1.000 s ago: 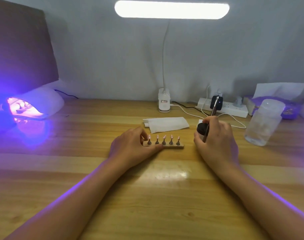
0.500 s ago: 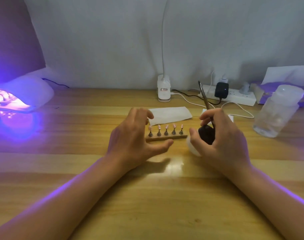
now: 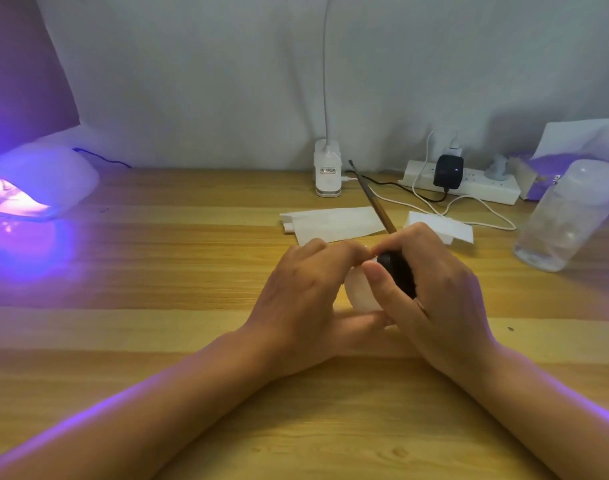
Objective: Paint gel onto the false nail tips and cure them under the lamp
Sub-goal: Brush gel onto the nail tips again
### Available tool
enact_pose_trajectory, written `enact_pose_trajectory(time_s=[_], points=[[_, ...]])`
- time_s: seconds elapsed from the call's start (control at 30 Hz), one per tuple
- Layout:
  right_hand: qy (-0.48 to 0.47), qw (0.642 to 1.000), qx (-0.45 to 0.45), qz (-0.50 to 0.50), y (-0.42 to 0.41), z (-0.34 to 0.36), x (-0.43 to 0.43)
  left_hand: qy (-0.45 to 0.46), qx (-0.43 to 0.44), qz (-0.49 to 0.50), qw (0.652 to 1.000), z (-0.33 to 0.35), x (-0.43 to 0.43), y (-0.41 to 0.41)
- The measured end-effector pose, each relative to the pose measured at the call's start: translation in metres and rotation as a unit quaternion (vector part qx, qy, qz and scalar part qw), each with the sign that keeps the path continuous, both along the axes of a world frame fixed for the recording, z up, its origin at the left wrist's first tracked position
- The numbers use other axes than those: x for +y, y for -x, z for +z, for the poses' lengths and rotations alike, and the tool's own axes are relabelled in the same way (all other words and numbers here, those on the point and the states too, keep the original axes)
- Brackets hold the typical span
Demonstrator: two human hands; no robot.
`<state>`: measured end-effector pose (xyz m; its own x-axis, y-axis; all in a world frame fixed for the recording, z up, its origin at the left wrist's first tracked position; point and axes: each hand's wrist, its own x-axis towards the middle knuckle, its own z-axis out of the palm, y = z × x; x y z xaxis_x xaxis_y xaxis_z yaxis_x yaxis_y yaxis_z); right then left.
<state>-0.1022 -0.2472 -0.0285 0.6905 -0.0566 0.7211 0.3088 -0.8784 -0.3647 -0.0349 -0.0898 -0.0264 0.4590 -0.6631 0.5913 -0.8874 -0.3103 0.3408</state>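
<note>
My left hand grips the white gel jar, my right hand clasps its black lid and the brush; curing lamp glows far left, painting seemingly unfinished.

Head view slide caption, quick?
Left hand and right hand hold the black-lidded white jar; purple-lit white curing lamp glows left.

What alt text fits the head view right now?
Two hands meet over a small white jar at a wooden table: the left hand holds the jar, the right hand grips its black lid and a brush whose handle points away. A curing lamp glows violet at far left; a clear bottle stands at right.
</note>
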Motion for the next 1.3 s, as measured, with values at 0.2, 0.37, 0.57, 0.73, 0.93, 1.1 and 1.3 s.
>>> enact_pose_trajectory(time_s=[0.2, 0.37, 0.57, 0.73, 0.93, 1.1, 1.3], points=[[0.005, 0.999, -0.033, 0.039, -0.001, -0.002, -0.002, 0.018, 0.086, -0.059, 0.994, 0.003, 0.004, -0.002], [0.038, 0.991, -0.070, 0.107, 0.001, 0.001, -0.012, 0.030, 0.115, -0.115, 0.986, 0.008, 0.002, -0.002], [-0.008, 0.998, -0.005, 0.063, 0.002, 0.000, -0.014, 0.008, 0.046, -0.001, 0.999, -0.002, 0.006, -0.006], [-0.016, 0.998, 0.010, 0.065, 0.005, -0.002, -0.016, -0.003, 0.038, 0.036, 0.999, -0.003, 0.004, -0.008], [0.023, 0.997, 0.004, 0.077, 0.009, -0.002, -0.017, -0.024, 0.036, 0.056, 0.998, -0.006, 0.010, -0.009], [-0.021, 0.998, -0.005, 0.053, 0.007, 0.002, -0.013, -0.032, 0.013, 0.090, 0.995, -0.001, 0.012, -0.011], [-0.035, 0.999, -0.005, -0.026, 0.009, 0.007, -0.029, -0.011, 0.073, 0.086, 0.994, -0.003, 0.013, -0.012]])
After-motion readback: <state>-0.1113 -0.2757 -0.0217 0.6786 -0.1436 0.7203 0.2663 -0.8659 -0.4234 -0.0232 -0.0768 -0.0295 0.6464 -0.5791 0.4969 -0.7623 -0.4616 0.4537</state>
